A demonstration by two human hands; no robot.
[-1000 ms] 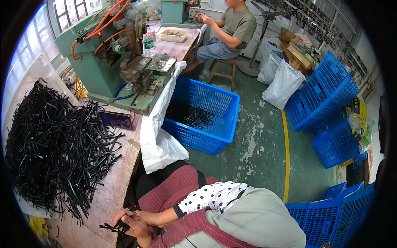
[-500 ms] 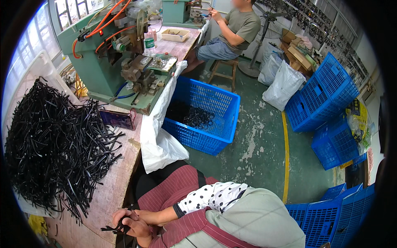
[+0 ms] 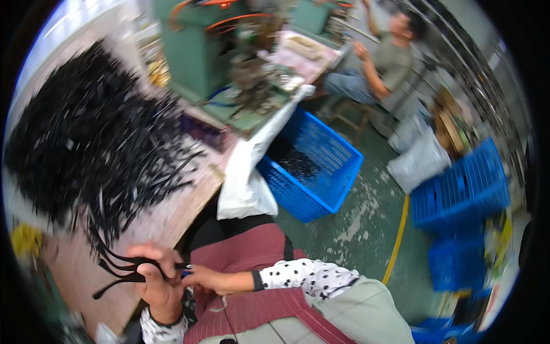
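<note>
My left hand (image 3: 157, 284), at the table's near edge, is closed around several black eyeglass temples (image 3: 117, 279). Their curved ends fan out to the left. Just to its right, my right hand (image 3: 205, 280) has its fingers pressed together by the other ends of the temples. A small blue bit shows at those fingertips, too blurred to name. Beyond the hands, a large heap of black eyeglass temples (image 3: 86, 132) covers the left side of the table (image 3: 146, 226).
A green machine (image 3: 197, 63) stands behind the heap. White sheeting (image 3: 246, 195) hangs off the table beside a blue crate (image 3: 321, 189) partly filled with black pieces. Another person (image 3: 384, 69) sits at the back. Stacked blue crates (image 3: 458, 183) and white sacks (image 3: 421, 163) stand at right.
The view has swung and blurred, so the surroundings sit further right. My left hand has turned and come up, showing the temples fanned out, and my right hand now lies beside it.
</note>
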